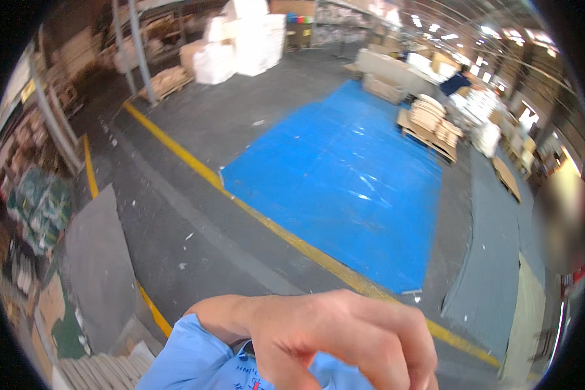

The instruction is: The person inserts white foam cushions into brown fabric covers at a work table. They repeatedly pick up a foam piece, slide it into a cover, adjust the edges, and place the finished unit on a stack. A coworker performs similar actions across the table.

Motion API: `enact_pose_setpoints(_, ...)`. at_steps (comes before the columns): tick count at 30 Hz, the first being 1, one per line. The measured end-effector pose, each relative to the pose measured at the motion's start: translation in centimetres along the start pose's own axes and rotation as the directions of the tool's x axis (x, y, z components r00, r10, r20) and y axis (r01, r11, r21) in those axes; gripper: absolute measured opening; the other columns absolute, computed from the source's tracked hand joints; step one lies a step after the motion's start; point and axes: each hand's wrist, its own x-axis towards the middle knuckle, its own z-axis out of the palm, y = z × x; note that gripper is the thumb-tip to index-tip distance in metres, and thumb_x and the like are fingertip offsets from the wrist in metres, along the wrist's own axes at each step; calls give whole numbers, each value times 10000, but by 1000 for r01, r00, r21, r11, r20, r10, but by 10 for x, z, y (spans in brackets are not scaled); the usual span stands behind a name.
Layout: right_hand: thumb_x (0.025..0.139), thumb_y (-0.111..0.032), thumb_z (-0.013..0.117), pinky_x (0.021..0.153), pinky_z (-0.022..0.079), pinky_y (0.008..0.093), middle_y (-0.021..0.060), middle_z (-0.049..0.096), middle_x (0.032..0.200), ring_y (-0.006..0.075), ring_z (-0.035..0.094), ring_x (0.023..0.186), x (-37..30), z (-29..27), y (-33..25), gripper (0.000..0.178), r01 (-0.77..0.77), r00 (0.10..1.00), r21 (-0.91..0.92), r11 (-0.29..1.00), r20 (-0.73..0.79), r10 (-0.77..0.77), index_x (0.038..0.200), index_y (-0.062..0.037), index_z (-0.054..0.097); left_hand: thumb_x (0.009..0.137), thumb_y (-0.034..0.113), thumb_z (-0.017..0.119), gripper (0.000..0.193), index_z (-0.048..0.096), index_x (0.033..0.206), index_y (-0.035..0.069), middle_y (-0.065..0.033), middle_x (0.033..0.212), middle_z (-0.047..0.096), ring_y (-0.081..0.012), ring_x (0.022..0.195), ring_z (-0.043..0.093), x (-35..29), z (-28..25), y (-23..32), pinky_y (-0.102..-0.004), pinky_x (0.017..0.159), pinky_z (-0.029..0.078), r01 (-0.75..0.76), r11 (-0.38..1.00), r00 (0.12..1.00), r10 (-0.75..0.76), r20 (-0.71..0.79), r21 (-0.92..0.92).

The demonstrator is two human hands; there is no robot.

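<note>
My left hand [344, 331] is large and close at the lower middle, reaching in from the lower left. Its back faces up and the fingers curl downward to the right. The fingertips run past the lower edge, so what they hold, if anything, is hidden. A light blue sleeve [182, 354] covers the forearm below the bare wrist. Behind the hand shows the front of my light blue shirt [234, 377], with small dark and red marks. My right hand does not appear.
A blue sheet [344, 175] covers the floor ahead, beside a yellow line [195, 162]. Stacked goods on a pallet [429, 123] stand at its far right. White wrapped bundles [240, 45] stand far off; racks are at left. A blurred person [562, 224] is at right, another [455, 83] farther back.
</note>
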Motion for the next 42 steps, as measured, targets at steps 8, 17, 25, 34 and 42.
enact_pose_setpoints(8,1033,-336,661,606,491,316,46,715,968,124,652,783,292,167,-398,403,328,915,352,877,114,-388,1309,-44,701,977,518,709,545,723,968,-27,-177,1011,642,-285,833,679,0,-277,36,-390,671,555,-319,947,947,320,-37,24)
enact_pose_setpoints(17,1021,-325,672,556,471,320,21,681,859,130,615,704,319,365,-472,326,-347,825,51,936,490,280,1221,-72,720,953,392,755,444,724,949,-51,-172,1030,643,-230,695,671,33,-633,136,-290,559,564,-83,997,995,84,60,-4)
enact_pose_setpoints(25,1010,-303,668,546,464,319,24,659,775,138,598,654,486,489,-665,283,-516,729,-20,857,516,451,1152,-67,731,932,356,771,416,714,864,-50,-138,794,631,-234,617,652,66,-951,181,-280,483,527,18,995,1000,-20,-14,-98)
enact_pose_setpoints(34,992,-271,659,741,547,375,121,743,887,194,692,783,891,556,-1133,360,313,931,86,946,167,-324,1229,-7,718,947,169,786,271,712,860,-77,-148,734,601,-217,577,608,131,-1279,187,-290,440,482,-595,794,772,608,-185,129)
enact_pose_setpoints(42,1059,-337,616,547,474,351,34,666,712,154,607,614,1053,735,-1288,277,201,934,306,930,226,-277,967,-92,705,940,219,803,288,734,904,-58,-160,736,603,-203,525,559,167,-1625,253,-314,402,418,-53,966,968,-13,-252,-254)
